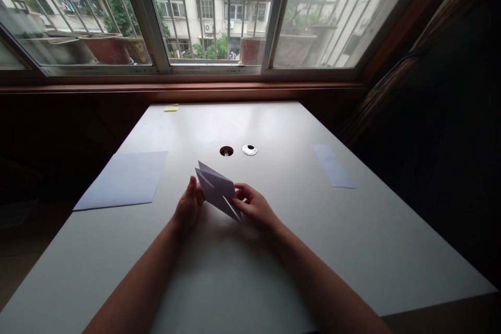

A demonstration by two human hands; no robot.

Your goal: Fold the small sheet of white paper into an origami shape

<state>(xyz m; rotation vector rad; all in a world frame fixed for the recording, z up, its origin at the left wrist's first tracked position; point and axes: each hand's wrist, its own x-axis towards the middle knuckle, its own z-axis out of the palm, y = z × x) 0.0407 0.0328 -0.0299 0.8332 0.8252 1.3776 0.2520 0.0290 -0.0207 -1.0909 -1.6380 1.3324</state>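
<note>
One folded paper (216,190) slants down-right at mid-frame, your right hand (256,207) pinching its right edge, your left hand (187,209) half-curled leftward, grip unclear.

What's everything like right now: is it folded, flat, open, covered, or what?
Folded paper: held up, layers spread apart
Left hand: thumb raised, beside folded paper
Right hand: pinching folded paper
Big paper: lying flat
Small paper: lying flat
Yellow note: lying flat
Hole: uncovered
Cap: off, beside hole
Window: can't tell if open
</note>
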